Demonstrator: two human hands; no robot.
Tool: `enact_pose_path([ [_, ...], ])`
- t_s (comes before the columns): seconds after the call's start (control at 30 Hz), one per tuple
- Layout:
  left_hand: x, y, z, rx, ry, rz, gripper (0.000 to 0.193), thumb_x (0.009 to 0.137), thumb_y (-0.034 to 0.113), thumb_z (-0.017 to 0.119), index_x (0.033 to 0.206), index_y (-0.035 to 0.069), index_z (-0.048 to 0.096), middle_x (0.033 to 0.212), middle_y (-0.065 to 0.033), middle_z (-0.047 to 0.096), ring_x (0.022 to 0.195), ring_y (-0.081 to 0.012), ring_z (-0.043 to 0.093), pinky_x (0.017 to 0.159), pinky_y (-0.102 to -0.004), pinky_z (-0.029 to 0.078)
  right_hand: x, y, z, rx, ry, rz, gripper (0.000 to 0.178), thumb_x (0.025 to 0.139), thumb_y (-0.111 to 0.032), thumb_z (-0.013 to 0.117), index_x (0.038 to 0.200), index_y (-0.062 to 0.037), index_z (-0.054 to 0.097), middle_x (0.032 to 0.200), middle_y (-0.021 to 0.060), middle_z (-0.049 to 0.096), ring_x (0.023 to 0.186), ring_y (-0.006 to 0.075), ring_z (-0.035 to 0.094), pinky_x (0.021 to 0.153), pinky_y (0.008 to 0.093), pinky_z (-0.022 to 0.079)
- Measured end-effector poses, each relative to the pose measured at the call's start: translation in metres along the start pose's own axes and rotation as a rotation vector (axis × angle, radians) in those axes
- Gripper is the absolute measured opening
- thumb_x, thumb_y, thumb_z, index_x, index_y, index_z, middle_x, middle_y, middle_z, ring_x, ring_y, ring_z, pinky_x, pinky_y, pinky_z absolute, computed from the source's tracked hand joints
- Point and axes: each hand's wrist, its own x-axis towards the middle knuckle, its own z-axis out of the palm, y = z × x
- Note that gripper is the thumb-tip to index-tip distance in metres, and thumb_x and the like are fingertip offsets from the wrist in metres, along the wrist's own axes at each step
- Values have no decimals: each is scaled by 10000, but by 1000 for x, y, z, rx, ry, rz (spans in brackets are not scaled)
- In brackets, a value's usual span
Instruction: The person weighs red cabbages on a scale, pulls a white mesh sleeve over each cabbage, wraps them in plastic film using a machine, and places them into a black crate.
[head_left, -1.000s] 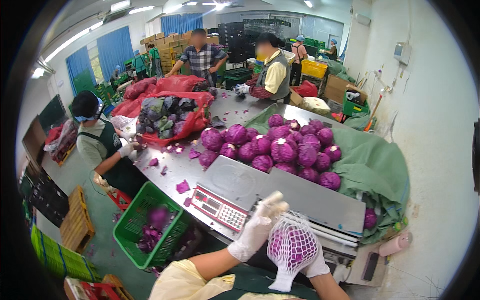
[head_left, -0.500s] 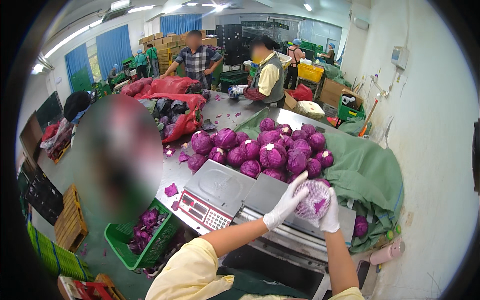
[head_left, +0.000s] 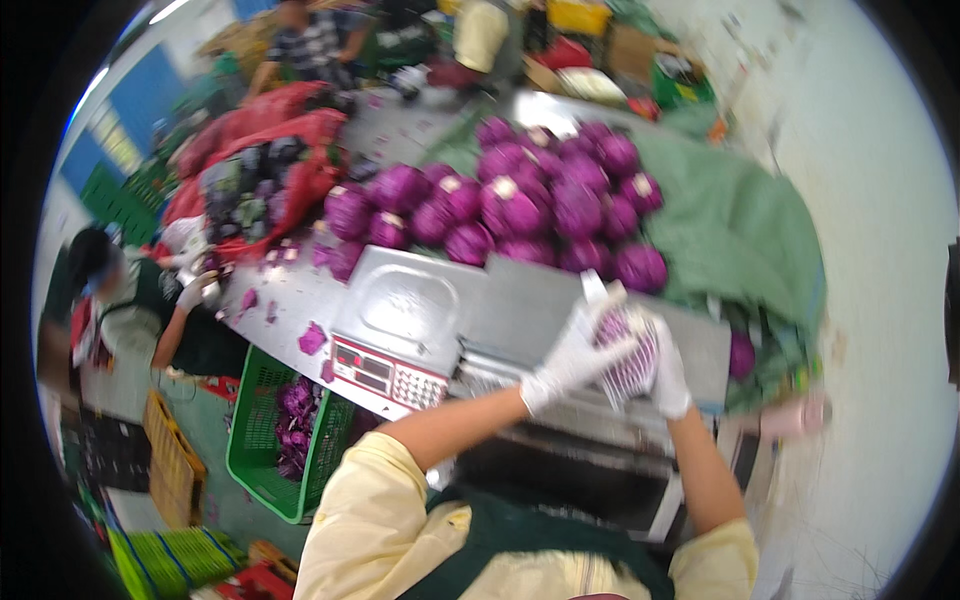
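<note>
The person's 2 hands, in thin white gloves, close from opposite sides around 1 round purple cabbage in white mesh netting [head_left: 626, 352]. The left hand [head_left: 572, 358] lies along its left side, fingers pointing up and inward; the right hand [head_left: 672, 378] cups its right side. The netted cabbage sits between the palms, above the near edge of a flat grey metal plate [head_left: 525, 305]; whether it touches the plate cannot be told.

Left of the hands stands a silver-topped weighing scale [head_left: 405, 295] with a red-framed keypad panel [head_left: 388, 378]. Beyond the hands, loose purple cabbages [head_left: 515, 205] are heaped, with a green woven cloth [head_left: 735, 225] spread to their right. Well left of and below the hands is a slatted green plastic crate [head_left: 324, 455] holding purple leaves [head_left: 293, 425]. To the right of the hands lies a pink cylindrical bottle [head_left: 795, 416]. Far left of them, a co-worker [head_left: 140, 315] in a dark apron wears white gloves.
</note>
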Motion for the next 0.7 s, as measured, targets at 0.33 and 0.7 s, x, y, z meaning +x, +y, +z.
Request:
enact_pose_path([
  [0.33, -70, 7, -159, 1016, -388, 277, 408, 812, 264, 719, 1204, 199, 625, 1135, -36, 604, 941, -234, 617, 753, -354, 500, -90, -84, -73, -1708, -76, -699, 466, 809, -186, 696, 1257, -136, 576, 1105, 94, 592, 978, 252, 600, 841, 353, 494],
  [0.7, -66, -1, -100, 1084, -685, 570, 251, 824, 222, 648, 1073, 189, 641, 1165, -28, 576, 782, -214, 639, 597, -329, 545, -104, -52, -95, -2168, -592, -846, 83, 790, -198, 593, 872, -194, 606, 961, 45, 556, 836, 221, 600, 693, 357, 519],
])
